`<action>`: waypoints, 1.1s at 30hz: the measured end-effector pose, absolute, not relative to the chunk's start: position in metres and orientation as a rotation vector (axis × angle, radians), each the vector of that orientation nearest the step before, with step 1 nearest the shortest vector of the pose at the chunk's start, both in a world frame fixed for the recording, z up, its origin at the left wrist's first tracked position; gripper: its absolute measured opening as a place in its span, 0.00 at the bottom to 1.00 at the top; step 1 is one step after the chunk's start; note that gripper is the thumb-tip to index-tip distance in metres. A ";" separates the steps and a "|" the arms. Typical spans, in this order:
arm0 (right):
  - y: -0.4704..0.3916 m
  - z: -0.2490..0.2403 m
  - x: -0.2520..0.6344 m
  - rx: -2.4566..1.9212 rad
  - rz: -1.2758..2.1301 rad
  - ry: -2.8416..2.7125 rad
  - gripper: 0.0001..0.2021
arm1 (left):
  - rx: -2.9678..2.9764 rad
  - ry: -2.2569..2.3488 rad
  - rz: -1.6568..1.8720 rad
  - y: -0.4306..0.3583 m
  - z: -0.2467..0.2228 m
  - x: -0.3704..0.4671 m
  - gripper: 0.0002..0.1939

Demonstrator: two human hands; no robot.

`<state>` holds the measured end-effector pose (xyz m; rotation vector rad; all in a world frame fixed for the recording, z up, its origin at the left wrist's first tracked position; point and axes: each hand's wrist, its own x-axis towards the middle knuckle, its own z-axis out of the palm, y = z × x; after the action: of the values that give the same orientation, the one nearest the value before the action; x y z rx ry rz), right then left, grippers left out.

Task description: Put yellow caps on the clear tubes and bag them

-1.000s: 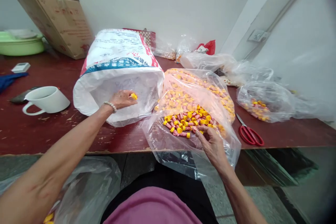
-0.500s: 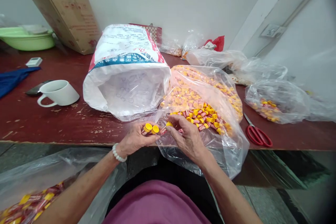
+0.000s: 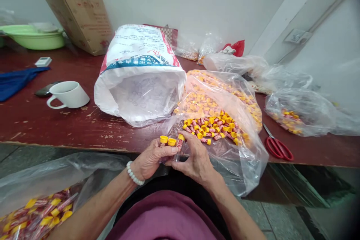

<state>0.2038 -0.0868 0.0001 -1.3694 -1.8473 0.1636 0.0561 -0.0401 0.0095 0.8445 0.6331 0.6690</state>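
My left hand [image 3: 148,160], with a pale bead bracelet [image 3: 133,174] at the wrist, is closed around two small clear tubes with yellow caps [image 3: 164,140]. Beside them, my right hand [image 3: 199,162] grips a third clear tube [image 3: 179,147] between thumb and fingers; it stands nearly upright, with a yellow cap and red printing inside. The two hands touch or almost touch at the table's front edge. Just beyond them lies a clear plastic bag [image 3: 254,150] full of red-printed, yellow-capped pieces [image 3: 218,129]. A white woven sack [image 3: 137,47] lies with its mouth towards me.
On the left are a white mug [image 3: 71,95], a blue cloth [image 3: 18,82], a green basin [image 3: 36,41] and a cardboard box [image 3: 87,18]. Red-handled scissors [image 3: 278,148] and another plastic bag [image 3: 312,112] lie right. Below left, a bag holds filled tubes [image 3: 42,213].
My right hand has moved from the pile's near edge down and left to my left hand, bringing a capped tube upright beside the other two. The view has shifted slightly.
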 end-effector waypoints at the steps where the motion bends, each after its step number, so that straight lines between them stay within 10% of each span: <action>1: -0.087 0.003 0.203 -1.373 0.173 -1.831 0.36 | 0.803 0.625 0.654 -0.041 0.010 0.057 0.12; 8: -0.087 0.004 0.198 -1.420 0.498 -1.741 0.32 | 0.581 0.633 0.586 -0.049 0.004 0.053 0.13; 14: -0.087 -0.012 0.193 -1.321 0.440 -1.980 0.54 | 0.533 0.641 0.682 -0.057 -0.006 0.046 0.14; 23: -0.083 -0.023 0.176 -1.213 0.547 -2.144 0.30 | 0.502 0.766 0.777 -0.068 -0.021 0.041 0.13; 33: -0.086 -0.021 0.170 -1.154 0.480 -2.114 0.42 | 1.118 1.542 0.685 -0.097 -0.060 -0.087 0.13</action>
<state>0.1702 -0.0864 -0.0211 -1.1539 -2.1138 0.4802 -0.0873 -0.0967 -0.0603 1.1183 1.5416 0.6852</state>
